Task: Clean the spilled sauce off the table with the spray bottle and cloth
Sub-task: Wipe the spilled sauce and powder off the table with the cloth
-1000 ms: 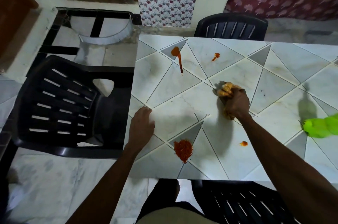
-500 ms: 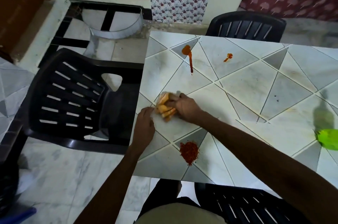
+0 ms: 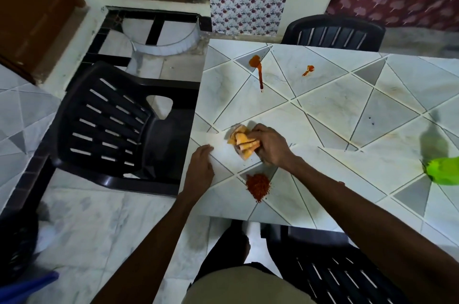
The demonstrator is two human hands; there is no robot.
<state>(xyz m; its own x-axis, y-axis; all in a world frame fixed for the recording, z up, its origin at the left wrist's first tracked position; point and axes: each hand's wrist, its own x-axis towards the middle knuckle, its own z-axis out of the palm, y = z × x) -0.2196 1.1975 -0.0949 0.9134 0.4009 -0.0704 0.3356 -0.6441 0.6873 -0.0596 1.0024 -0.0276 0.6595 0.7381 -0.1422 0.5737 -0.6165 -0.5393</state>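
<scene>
Orange cloth (image 3: 242, 143), bunched into folds, is sitting clamped in our right hand (image 3: 270, 147) and pressing on the pale tiled counter (image 3: 335, 105) near its left edge. Our left hand (image 3: 200, 172) is lying flat, fingers together and holding nothing, on the counter edge just beside the cloth. We are noting the nearest spill: a red granular sauce patch (image 3: 258, 185) lying just nearer us than the right hand, close under the wrist. We are judging the right hand nearer to it. Two more marks are waiting farther out: a long sauce streak (image 3: 258, 70), long axis running away from us, and a small sauce spot (image 3: 308, 70). Green spray bottle (image 3: 444, 173) is lying well apart at the right frame edge.
</scene>
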